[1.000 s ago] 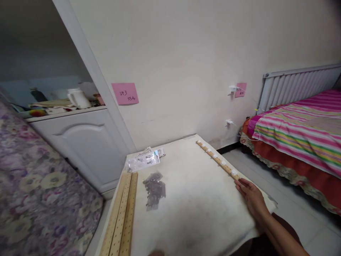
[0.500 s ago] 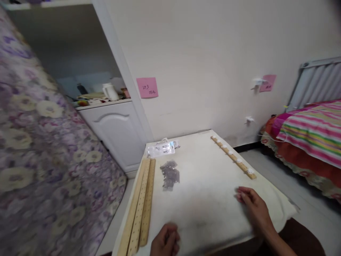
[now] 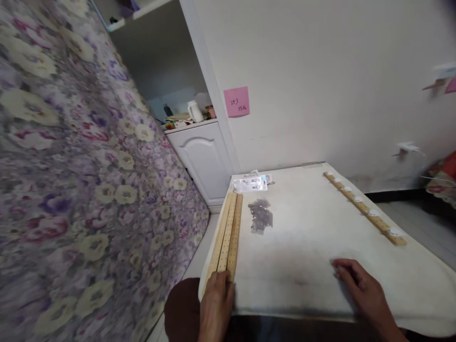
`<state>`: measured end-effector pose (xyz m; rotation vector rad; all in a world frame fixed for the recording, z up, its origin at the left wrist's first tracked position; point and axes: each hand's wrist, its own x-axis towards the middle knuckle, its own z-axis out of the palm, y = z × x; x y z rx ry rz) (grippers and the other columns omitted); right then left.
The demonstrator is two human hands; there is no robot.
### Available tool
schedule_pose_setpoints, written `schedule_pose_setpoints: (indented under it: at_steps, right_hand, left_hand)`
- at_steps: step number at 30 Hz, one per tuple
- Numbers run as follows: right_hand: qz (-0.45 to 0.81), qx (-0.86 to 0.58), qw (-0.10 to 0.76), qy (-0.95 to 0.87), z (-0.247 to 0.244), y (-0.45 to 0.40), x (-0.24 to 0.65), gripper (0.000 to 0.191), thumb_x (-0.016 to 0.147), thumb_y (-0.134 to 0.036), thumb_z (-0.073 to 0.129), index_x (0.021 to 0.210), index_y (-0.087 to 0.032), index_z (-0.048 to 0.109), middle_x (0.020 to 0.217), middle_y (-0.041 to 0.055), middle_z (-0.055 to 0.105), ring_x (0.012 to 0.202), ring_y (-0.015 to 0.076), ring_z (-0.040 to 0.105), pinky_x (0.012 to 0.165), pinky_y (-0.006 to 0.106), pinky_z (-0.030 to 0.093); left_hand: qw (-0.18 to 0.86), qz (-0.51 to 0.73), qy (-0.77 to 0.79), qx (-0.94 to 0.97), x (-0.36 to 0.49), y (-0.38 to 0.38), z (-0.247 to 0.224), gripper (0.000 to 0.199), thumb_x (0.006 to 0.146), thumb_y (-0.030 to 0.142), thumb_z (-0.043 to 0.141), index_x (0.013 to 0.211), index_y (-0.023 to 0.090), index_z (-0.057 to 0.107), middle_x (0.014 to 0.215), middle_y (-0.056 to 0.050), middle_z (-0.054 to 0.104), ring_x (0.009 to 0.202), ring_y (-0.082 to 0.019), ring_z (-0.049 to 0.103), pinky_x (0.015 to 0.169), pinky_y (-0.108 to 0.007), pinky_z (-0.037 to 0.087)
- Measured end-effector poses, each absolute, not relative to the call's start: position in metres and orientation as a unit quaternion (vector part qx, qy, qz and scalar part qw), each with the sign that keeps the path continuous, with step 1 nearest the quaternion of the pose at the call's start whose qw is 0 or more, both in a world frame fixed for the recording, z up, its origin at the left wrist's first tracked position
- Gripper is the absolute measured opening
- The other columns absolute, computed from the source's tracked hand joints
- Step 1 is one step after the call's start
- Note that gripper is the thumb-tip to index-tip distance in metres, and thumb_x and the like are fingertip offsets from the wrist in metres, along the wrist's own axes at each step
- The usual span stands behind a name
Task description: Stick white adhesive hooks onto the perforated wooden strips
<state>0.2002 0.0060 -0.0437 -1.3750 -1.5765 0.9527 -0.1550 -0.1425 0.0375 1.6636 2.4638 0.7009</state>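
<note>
My left hand (image 3: 215,301) lies over the near end of the perforated wooden strips (image 3: 228,232) at the table's left side. Its fingers curl round the end of the rightmost strip, partly hiding it. Over the near right part of the table, my right hand (image 3: 361,285) has its thumb and index fingertips together, and nothing shows in them. Several small grey plastic bags (image 3: 261,216) lie just right of the strips; their contents are too small to make out. Along the right side lies another wooden strip (image 3: 363,207) with several white round pieces on it.
Clear plastic packages (image 3: 250,183) lie at the table's (image 3: 295,247) back left corner. A floral curtain (image 3: 107,190) hangs at the left, beside a white cabinet (image 3: 201,161). A pink note (image 3: 237,101) is stuck to the wall. White plugs (image 3: 408,147) stick out at the right.
My left hand has moved left onto the near end of the wooden strips. The view has swung to the left. My right hand stays over the near right of the table, fingers still closed.
</note>
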Motion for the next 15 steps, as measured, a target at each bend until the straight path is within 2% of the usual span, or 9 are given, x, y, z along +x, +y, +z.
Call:
schedule_pose_setpoints:
  at_steps: [5, 9, 15]
  right_hand:
    - [0.367, -0.553, 0.403, -0.631, -0.044, 0.004, 0.199, 0.031, 0.083, -0.048, 0.050, 0.101, -0.024, 0.059, 0.093, 0.0035, 0.071, 0.085, 0.0211, 0.068, 0.075, 0.028, 0.051]
    - [0.368, -0.556, 0.404, -0.626, -0.043, 0.003, 0.198, 0.031, 0.082, -0.047, 0.050, 0.100, -0.024, 0.060, 0.091, 0.0034, 0.072, 0.084, 0.0215, 0.068, 0.074, 0.028, 0.051]
    - [0.368, -0.557, 0.407, -0.623, -0.040, 0.003, 0.196, 0.031, 0.082, -0.048, 0.050, 0.098, -0.024, 0.060, 0.092, 0.0038, 0.071, 0.085, 0.0218, 0.067, 0.073, 0.028, 0.052]
  left_hand:
    - [-0.031, 0.133, 0.832, 0.538, -0.151, -0.146, 0.029, 0.026, 0.087, 0.027, 0.043, 0.107, 0.018, 0.056, 0.103, -0.008, 0.059, 0.097, -0.022, 0.055, 0.083, -0.033, 0.044]
    - [-0.085, 0.071, 0.838, 0.534, -0.144, -0.136, 0.036, 0.024, 0.088, 0.030, 0.042, 0.099, 0.017, 0.059, 0.095, -0.008, 0.060, 0.088, -0.022, 0.056, 0.078, -0.032, 0.041]
    - [-0.106, 0.036, 0.845, 0.523, -0.138, -0.128, 0.045, 0.021, 0.087, 0.030, 0.043, 0.090, 0.017, 0.060, 0.087, -0.007, 0.062, 0.077, -0.021, 0.058, 0.072, -0.032, 0.039]
